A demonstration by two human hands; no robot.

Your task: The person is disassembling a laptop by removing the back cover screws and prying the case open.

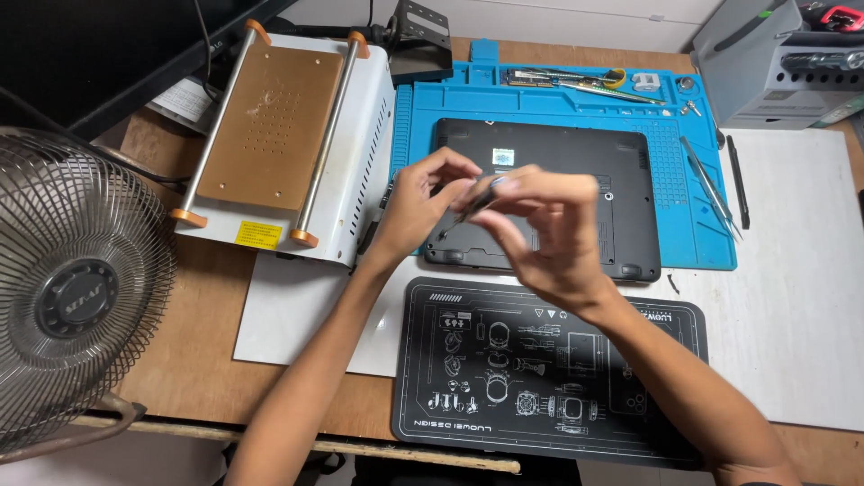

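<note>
A black laptop [585,171] lies bottom-up on a blue work mat [558,103]. Above its near left part, both hands meet around a thin dark screwdriver [468,209]. My right hand [549,238] pinches the upper end of the tool between thumb and fingers. The fingertips of my left hand [418,202] touch the shaft near its lower end. The tip points down-left toward the laptop's near edge; whether it touches the case is hidden.
A white heating-plate machine [288,135] stands left of the mat. A metal fan [72,297] sits at the far left. A black printed mat [486,378] lies near me. Tweezers [711,184] rest on the blue mat's right side; a grey tool rack [774,63] is far right.
</note>
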